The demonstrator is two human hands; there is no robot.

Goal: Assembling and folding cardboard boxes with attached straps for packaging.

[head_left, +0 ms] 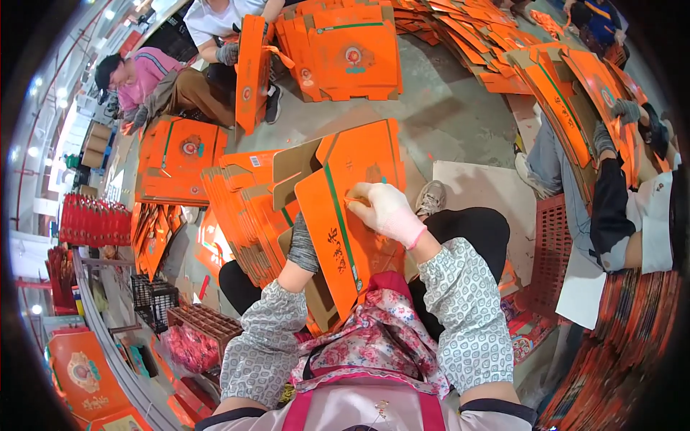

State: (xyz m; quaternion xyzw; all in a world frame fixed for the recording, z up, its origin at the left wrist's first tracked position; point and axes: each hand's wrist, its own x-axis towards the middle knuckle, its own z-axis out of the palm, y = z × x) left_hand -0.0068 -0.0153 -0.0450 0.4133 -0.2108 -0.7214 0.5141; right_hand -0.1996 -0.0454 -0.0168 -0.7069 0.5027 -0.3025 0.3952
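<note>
A flattened orange cardboard carton point(363, 161) with a green stripe stands tilted over my lap. My left hand point(303, 243), in a grey knit glove, reaches behind the carton's left side; its fingers are hidden there. On the printed face, my right hand point(388, 212), in a white glove, presses with thumb and fingers pinched together near the green stripe. Something small and orange may be between the fingertips; I cannot make it out. Left of the carton leans a stack of similar orange flat cartons point(251, 223), with brown inner flaps showing.
Co-workers sit around: one in pink point(147, 82), one in white point(215, 29), another at the right with gloved hands on cartons. Carton piles point(345, 54) lie ahead. A red plastic crate point(550, 244) stands right, a brown crate point(205, 325) left, above a metal rail point(100, 316).
</note>
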